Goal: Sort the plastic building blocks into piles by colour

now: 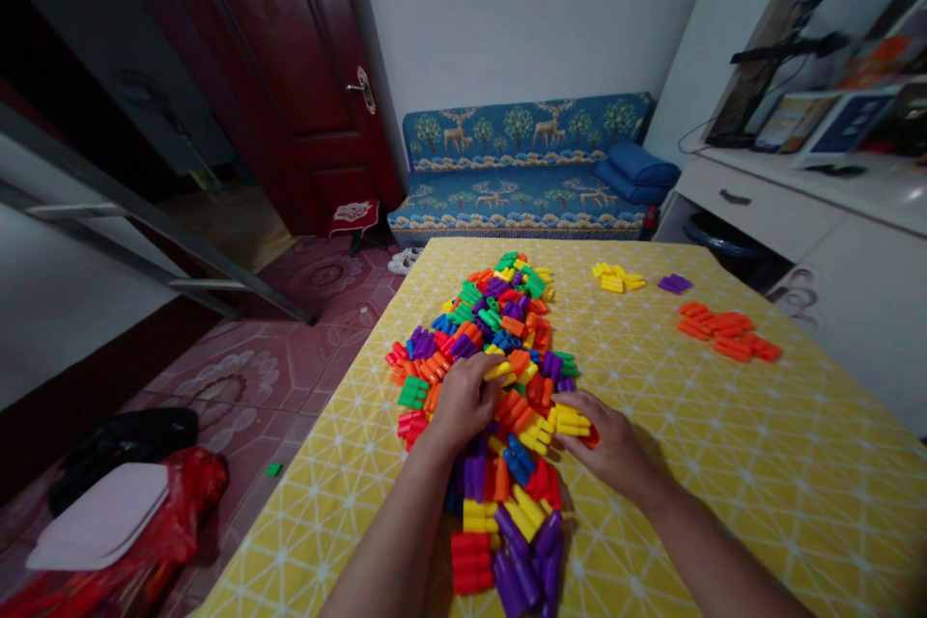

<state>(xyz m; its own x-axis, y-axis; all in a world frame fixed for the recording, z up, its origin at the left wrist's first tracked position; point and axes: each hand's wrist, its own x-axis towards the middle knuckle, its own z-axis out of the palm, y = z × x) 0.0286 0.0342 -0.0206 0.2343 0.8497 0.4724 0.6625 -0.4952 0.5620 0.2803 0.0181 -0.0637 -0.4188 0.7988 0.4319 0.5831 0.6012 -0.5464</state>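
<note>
A long heap of plastic building blocks (516, 410) in red, orange, yellow, green, blue and purple runs down the table. My left hand (463, 398) reaches into the middle of it, fingers closed around a yellow block (498, 371). At the heap's right edge, my right hand (612, 442) grips yellow blocks (570, 421), with something orange-red partly hidden under the fingers. Apart from the heap, to the right, lie a small yellow pile (617, 278), a purple block piece (675, 284) and an orange pile (728, 332).
The table wears a yellow patterned cloth (652, 541). Beyond it stands a blue sofa (499, 198) with deer designs. A white cabinet (768, 212) is at the right, a metal ladder (145, 212) at the left. One green block (273, 469) lies on the floor.
</note>
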